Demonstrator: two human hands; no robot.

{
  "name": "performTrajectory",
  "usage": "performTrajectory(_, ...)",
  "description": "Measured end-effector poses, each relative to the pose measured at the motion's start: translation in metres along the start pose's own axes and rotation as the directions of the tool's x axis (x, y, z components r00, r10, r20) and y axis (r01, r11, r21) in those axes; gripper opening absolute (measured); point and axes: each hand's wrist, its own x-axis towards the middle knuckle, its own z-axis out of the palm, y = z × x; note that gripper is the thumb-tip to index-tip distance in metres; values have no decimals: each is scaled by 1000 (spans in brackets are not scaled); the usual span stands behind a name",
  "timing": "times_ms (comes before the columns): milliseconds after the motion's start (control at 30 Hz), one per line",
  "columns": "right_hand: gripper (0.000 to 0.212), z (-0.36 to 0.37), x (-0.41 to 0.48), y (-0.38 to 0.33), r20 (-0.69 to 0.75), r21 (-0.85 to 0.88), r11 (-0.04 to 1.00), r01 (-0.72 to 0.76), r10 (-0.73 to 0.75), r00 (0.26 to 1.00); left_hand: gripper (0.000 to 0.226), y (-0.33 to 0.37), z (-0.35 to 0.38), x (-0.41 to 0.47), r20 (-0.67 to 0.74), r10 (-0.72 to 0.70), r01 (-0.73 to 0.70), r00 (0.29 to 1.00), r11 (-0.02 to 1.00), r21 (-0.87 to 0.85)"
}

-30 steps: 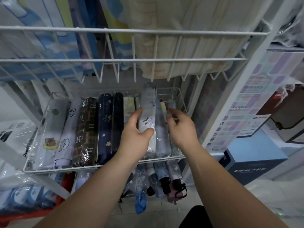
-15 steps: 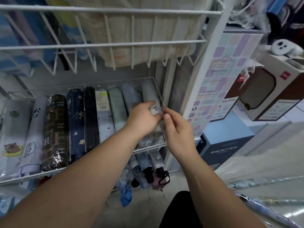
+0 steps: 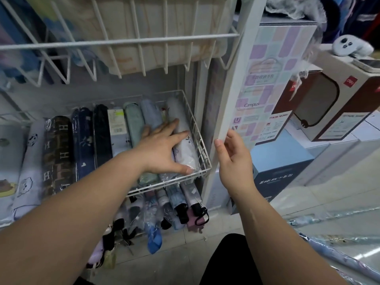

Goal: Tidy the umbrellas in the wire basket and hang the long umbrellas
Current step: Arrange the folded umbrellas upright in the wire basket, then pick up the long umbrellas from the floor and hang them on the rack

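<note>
**Left hand flat on the folded umbrellas, right hand free beside the post**

Your left hand (image 3: 162, 150) lies spread wide and palm down inside the wire basket (image 3: 204, 150). Its fingers are straight, resting across the white flowered umbrella (image 3: 186, 156) and the light blue umbrella (image 3: 151, 115) beside it, and the thumb presses near the white one's front end. It grips nothing.

Your right hand (image 3: 233, 161) is outside the basket, just beside the white upright post (image 3: 232, 89). Its fingers are relaxed and loosely bent, and it holds nothing.

The white flowered umbrella lies against the basket's right wall. Leftward from the light blue one, side by side and running front to back, lie a pale green umbrella (image 3: 133, 123), a boxed umbrella with a barcode label (image 3: 116, 125), two navy ones (image 3: 92, 138), a brown one with H letters (image 3: 57, 151) and a pale one with cartoon animals (image 3: 30, 163).

Under the basket, more folded umbrellas (image 3: 181, 204) show with their handles toward you. A long umbrella in clear wrap (image 3: 339, 262) lies at the lower right. Above hangs a larger wire rack (image 3: 123, 41), and cartons (image 3: 329, 103) are stacked on the right.
</note>
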Motion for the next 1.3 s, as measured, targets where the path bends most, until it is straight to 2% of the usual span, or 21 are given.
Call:
performTrajectory(67,11,1,-3,3,10,-38,999,5,-5,1000,122,1,9,1,-45,-45,44,998,999,-24)
performTrajectory(233,23,5,-7,7,-1,-104,995,-5,5,1000,117,20,16,13,-129,-141,137,982,990,-42)
performTrajectory(333,21,5,-6,8,3,-101,995,-9,9,1000,111,24,14,18,-113,-124,118,986,991,-58)
performTrajectory(467,20,4,-6,13,5,-50,999,-20,20,1000,90,13,19,13,-108,-69,61,992,996,-70)
performTrajectory(567,19,6,-5,14,-24,-35,999,-27,26,999,85,7,22,6,-178,-52,40,983,997,-68)
performTrajectory(667,19,7,-5,15,-51,-90,996,-9,4,999,76,14,28,-8,-365,-35,-23,931,988,-153)
performTrajectory(800,21,7,-9,16,-93,-196,980,-19,0,996,58,30,42,-27,-601,65,-271,796,927,-259)
performTrajectory(867,18,3,-12,18,-45,-234,971,-56,47,998,43,40,47,-31,-644,110,-360,757,893,-271)
performTrajectory(967,32,-21,-27,26,-50,-378,912,-160,153,987,34,59,50,-33,-613,213,-494,761,803,-334)
performTrajectory(1067,29,-59,-43,38,-143,-554,786,-275,236,961,35,73,55,-38,-555,259,-535,790,733,-420)
performTrajectory(1167,29,-102,-62,59,-207,-636,687,-351,286,936,40,95,71,-36,-495,326,-550,805,724,-417)
performTrajectory(1300,31,-166,-94,113,-205,-682,624,-381,337,919,43,151,119,-17,-379,364,-506,851,760,-408)
